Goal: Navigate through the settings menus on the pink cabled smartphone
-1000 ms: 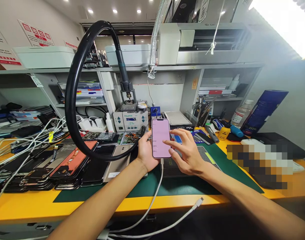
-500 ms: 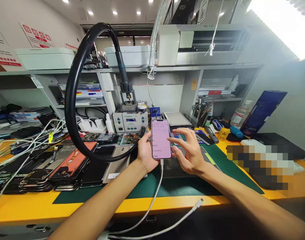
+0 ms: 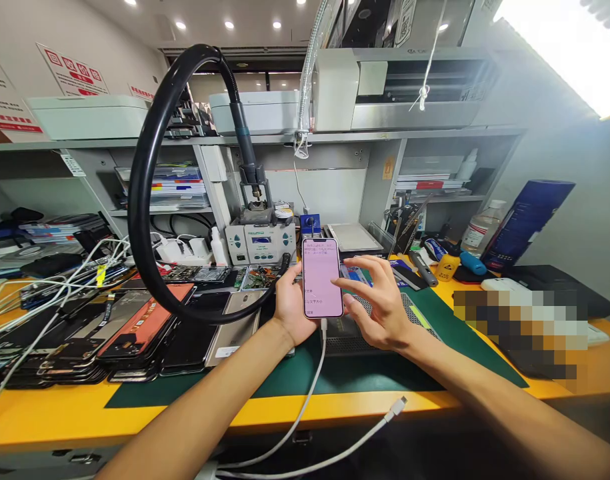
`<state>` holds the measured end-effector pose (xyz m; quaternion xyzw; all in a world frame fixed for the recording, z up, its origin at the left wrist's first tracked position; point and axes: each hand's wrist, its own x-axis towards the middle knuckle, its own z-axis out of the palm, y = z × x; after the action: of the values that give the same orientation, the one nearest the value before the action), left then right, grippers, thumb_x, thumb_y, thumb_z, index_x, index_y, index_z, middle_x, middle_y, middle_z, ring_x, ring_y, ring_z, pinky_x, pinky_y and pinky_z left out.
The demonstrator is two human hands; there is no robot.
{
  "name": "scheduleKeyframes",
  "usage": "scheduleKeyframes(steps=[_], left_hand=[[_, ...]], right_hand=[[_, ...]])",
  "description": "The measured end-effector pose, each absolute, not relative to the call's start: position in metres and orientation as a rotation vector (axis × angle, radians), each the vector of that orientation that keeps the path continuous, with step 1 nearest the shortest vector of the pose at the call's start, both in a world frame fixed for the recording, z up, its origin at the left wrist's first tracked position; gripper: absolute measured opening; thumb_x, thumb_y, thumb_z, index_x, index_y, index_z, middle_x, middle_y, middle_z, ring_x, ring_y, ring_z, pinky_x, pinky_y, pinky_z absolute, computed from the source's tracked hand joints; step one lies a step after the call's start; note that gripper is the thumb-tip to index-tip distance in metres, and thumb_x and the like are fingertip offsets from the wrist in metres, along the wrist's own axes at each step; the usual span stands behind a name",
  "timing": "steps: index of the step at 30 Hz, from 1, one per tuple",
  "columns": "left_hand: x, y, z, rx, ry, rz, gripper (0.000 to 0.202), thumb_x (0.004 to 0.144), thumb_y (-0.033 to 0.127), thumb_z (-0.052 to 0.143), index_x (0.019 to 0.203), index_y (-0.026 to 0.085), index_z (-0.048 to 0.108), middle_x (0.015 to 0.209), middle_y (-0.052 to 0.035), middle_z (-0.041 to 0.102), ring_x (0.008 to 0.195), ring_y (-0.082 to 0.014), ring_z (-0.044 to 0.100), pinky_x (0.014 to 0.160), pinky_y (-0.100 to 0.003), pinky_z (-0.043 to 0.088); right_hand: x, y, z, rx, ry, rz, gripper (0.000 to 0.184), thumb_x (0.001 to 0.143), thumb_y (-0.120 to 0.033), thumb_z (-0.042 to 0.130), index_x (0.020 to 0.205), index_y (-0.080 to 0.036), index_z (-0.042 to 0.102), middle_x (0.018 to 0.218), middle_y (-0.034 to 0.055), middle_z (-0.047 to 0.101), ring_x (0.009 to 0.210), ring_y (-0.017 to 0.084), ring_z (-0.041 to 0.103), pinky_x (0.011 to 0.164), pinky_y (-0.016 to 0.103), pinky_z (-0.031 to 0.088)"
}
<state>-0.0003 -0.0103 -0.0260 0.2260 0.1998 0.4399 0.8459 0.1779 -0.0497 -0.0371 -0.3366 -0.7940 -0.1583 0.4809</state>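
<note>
Gripping a slim, round-cornered smartphone with a lit pink-lilac screen (image 3: pixel 321 267) in the bare left hand (image 3: pixel 291 303), just off centre towards 6 o'clock, screen facing the viewer. Left forearm slanting in from 7 o'clock, thumb along the phone's 9 o'clock edge, other fingers hidden behind the phone. Right forearm slanting in from 4 o'clock; bare right hand (image 3: pixel 382 300) with fingers spread and loosely bent, index fingertip over the screen's 3 o'clock side, thumb just beside its edge. Impossible to tell touch on the glass from close hovering. On-screen characters mostly too small for reading. At the phone's 6 o'clock end, a white flexible cable (image 3: pixel 311 387), running down towards the lower edge of view. Partly hidden beneath the right hand, a dark perforated flat case (image 3: pixel 345 345) on a dark green mat (image 3: pixel 375 378). Towards 4 o'clock, a pixelated patch (image 3: pixel 519 333), contents unrecognisable. Towards 9 o'clock, a thick glossy black looped hose (image 3: pixel 138 193), partly covering a gold-toned phone back (image 3: pixel 241 320).
</note>
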Motion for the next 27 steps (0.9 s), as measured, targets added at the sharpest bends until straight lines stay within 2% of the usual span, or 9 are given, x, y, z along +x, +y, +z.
scheduleKeyframes(steps=[6, 13, 27], left_hand=[[0.0006, -0.0095, -0.0263, 0.479, 0.423, 0.959, 0.055, 0.101, 0.047, 0.041, 0.121, 0.008, 0.073, 0.105, -0.0183, 0.077, 0.098, -0.0333, 0.073, 0.089, -0.045, 0.057], [0.0018, -0.0099, -0.0278, 0.499, 0.357, 0.954, 0.053, 0.101, 0.046, 0.043, 0.125, 0.009, 0.072, 0.108, -0.0174, 0.077, 0.099, -0.0322, 0.073, 0.090, -0.046, 0.057], [0.0002, -0.0110, -0.0251, 0.462, 0.435, 0.968, 0.054, 0.101, 0.046, 0.042, 0.123, 0.007, 0.071, 0.106, -0.0179, 0.077, 0.101, -0.0334, 0.073, 0.091, -0.045, 0.055]], right_hand=[[0.1755, -0.0523, -0.0371, -0.740, -2.030, -0.396, 0.027, 0.088, -0.020, 0.061, 0.107, -0.028, 0.080, 0.135, 0.0105, 0.061, 0.126, 0.034, 0.053, 0.104, 0.060, 0.047], [0.1758, -0.0521, -0.0384, -0.693, -2.080, -0.401, 0.025, 0.088, -0.021, 0.063, 0.104, -0.028, 0.081, 0.138, 0.0100, 0.061, 0.127, 0.035, 0.051, 0.103, 0.059, 0.048], [0.1768, -0.0490, -0.0412, -0.715, -2.042, -0.404, 0.030, 0.089, -0.019, 0.060, 0.113, -0.026, 0.077, 0.137, 0.0114, 0.060, 0.127, 0.034, 0.051, 0.103, 0.059, 0.048]])
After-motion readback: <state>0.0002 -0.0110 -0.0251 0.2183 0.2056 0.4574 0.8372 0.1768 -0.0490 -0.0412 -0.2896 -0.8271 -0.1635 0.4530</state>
